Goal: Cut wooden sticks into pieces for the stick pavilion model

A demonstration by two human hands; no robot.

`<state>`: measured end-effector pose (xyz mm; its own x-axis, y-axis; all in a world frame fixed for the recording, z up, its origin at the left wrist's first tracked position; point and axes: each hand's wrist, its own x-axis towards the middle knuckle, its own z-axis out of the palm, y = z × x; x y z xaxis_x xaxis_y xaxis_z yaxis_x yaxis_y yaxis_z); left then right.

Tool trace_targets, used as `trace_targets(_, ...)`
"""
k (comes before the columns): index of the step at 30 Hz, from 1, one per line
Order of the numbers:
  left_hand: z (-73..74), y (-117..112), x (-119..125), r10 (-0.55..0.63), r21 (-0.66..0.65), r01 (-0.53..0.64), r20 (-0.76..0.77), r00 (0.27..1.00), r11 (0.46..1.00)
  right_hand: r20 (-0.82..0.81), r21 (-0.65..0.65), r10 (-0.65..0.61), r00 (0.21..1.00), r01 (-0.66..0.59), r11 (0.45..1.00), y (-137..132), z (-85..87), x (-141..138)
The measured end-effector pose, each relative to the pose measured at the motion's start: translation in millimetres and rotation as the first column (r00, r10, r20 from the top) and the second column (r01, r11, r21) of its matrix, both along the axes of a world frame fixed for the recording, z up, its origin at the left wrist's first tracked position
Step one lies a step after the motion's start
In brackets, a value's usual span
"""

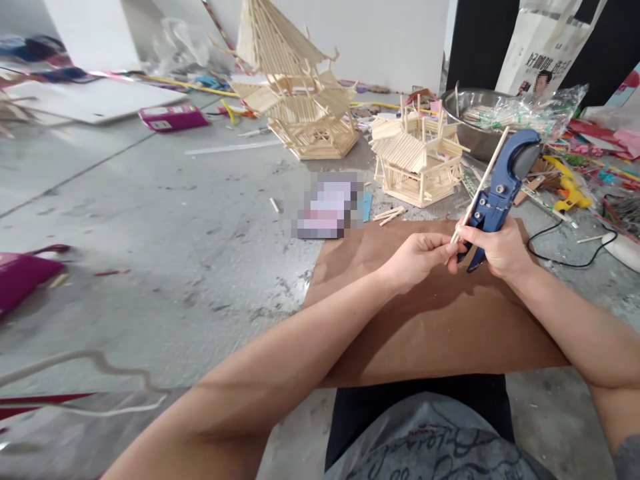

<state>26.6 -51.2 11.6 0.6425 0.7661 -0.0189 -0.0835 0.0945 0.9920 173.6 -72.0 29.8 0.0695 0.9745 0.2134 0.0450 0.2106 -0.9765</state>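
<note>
My left hand (425, 260) pinches the lower end of a thin wooden stick (483, 180), which slants up to the right. In my right hand (503, 247) is a blue pipe cutter (500, 183), its curved jaw pointing up, and the thumb of that hand also presses on the stick. The stick runs alongside the cutter's body, outside the jaw. Both hands are close together above a brown paper sheet (425, 327). Beyond them stands a small unroofed stick pavilion (420, 160), and farther back a taller stick pagoda (305, 87) with a pointed roof.
Short stick pieces (390, 215) and a blurred-out phone (327, 207) lie past the paper. At right are a metal bowl (455, 107) with sticks and plastic wrap, a yellow glue gun (565, 183) and a black cord (555, 260). Purple packs (173, 118) lie at left.
</note>
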Motion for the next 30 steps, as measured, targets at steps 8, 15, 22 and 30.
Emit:
trace_targets(8, 4.8, 11.8, -10.1, 0.412, 0.574, -0.165, -0.332, 0.848, 0.802, 0.335, 0.121, -0.217, 0.917, 0.187, 0.975, 10.3, -6.5, 15.6)
trace_targets(15, 4.1, 32.4, -29.5, 0.757, 0.882, -0.218, -0.206, 0.620, 0.419, 0.767, 0.102, -0.230, 0.600, 0.239, 0.966, 15.3, -9.4, 26.0)
trace_targets(22, -3.1, 33.8, -28.2, 0.759, 0.970, -0.047, -0.156, 0.632, 0.238, 0.915, 0.044, -0.102, 0.392, 0.152, 0.987, 4.2, -1.0, 11.7)
trace_targets(30, -4.3, 31.2, -25.7, 0.761, 0.988, 0.042, -0.144, 0.632, 0.151, 0.954, 0.028, -0.075, 0.290, 0.163, 0.986, -2.4, 2.7, 4.6)
